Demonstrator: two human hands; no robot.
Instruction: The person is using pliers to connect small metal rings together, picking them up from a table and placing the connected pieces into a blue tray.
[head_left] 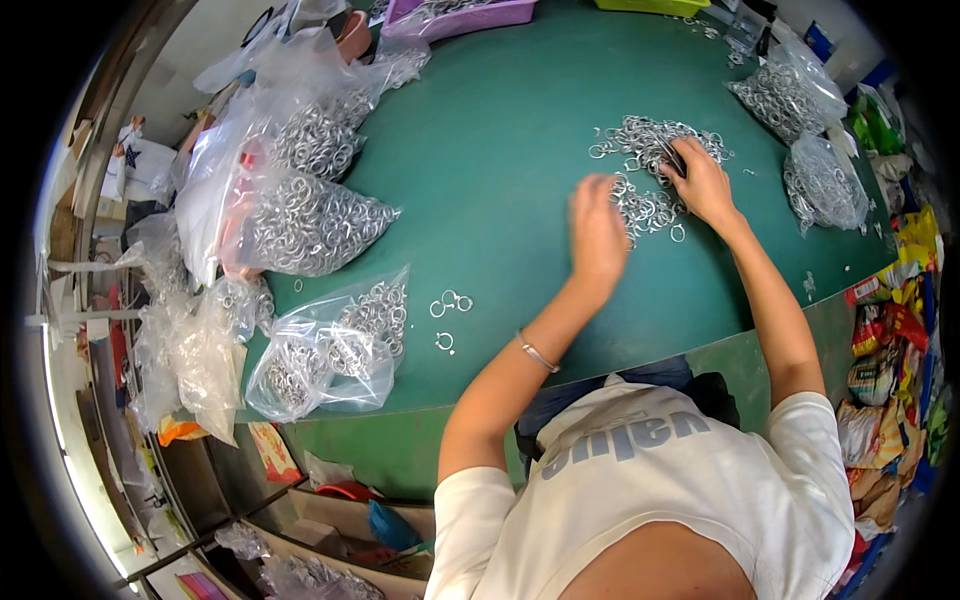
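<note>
A loose pile of small silvery metal rings (650, 208) lies on the green tabletop, spreading away from me to the right. My right hand (705, 185) reaches into the pile's far part with bent fingers. It grips a thin dark object (676, 160), whose kind I cannot make out. At the pile's left edge is my left hand (598, 235), its fingers smeared by motion. Whether it holds a ring cannot be seen. A metal bracelet (538, 352) sits on my left wrist.
Clear plastic bags of rings (310, 225) stand along the left side, with an open bag (335, 345) nearer me. A few stray rings (452, 303) lie beside it. More bags (790, 100) sit at the right. A purple tray (455, 20) holds rings at the back.
</note>
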